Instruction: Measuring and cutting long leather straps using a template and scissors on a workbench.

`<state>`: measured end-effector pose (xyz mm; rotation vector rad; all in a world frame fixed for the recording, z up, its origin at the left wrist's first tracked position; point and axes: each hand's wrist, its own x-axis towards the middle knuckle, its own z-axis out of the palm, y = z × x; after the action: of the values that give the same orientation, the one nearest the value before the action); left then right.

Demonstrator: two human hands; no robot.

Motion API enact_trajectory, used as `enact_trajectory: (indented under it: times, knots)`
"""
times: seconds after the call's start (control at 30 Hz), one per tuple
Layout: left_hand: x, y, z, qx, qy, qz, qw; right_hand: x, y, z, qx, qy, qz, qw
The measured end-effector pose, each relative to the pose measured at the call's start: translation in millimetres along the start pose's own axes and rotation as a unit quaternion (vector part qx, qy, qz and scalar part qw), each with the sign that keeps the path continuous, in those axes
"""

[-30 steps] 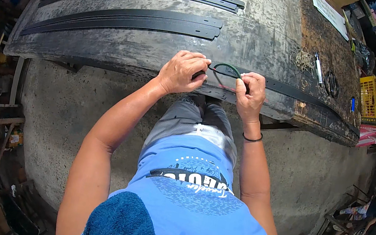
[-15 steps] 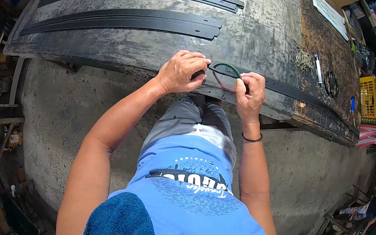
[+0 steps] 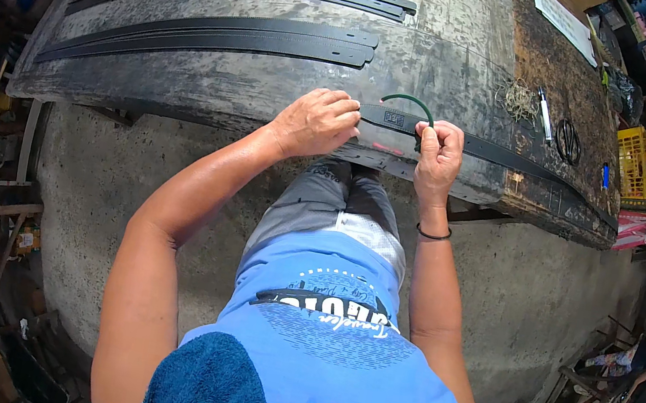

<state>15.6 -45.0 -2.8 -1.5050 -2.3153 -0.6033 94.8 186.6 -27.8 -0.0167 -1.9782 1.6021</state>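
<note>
A long black strap, like a belt (image 3: 502, 154), runs along the front edge of the table, with a small square stamped mark near its left end. My left hand (image 3: 319, 123) is closed at that end, its fingertips pinching the strap. My right hand (image 3: 439, 157) is closed just above the strap, thumb against fingers, gripping a thin dark green cord (image 3: 410, 98). The cord arches up and leftward from the fingers, its tip loose in the air over the strap. Something small and dark beside the right thumb is too hidden to name.
Several black straps (image 3: 240, 36) lie in bundles on the worn table (image 3: 448, 69). At the right are tangled thread (image 3: 519, 100), a white pen-like tool (image 3: 545, 116), black-handled scissors (image 3: 568, 145) and a paper sheet (image 3: 565, 22). A yellow crate (image 3: 637, 165) stands beyond the table.
The green cord bridged both hands in a loop; now its left end is free and arches up from my right hand. My right hand has shifted slightly right, and more of the strap shows.
</note>
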Motion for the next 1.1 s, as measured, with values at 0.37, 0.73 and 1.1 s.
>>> enact_trajectory:
  times: [0.37, 0.73, 1.1]
  knots:
    - [29, 5, 15, -0.042, 0.064, -0.087, 0.993, 1, 1, 6, 0.110, 0.044, 0.041, 0.992]
    - [-21, -24, -40, 0.002, -0.005, -0.172, 0.985, 6, -19, -51, 0.071, 0.102, 0.065, 0.990]
    - [-187, -166, -189, 0.399, 0.018, -0.417, 0.817, -22, -32, -78, 0.084, 0.159, 0.033, 0.983]
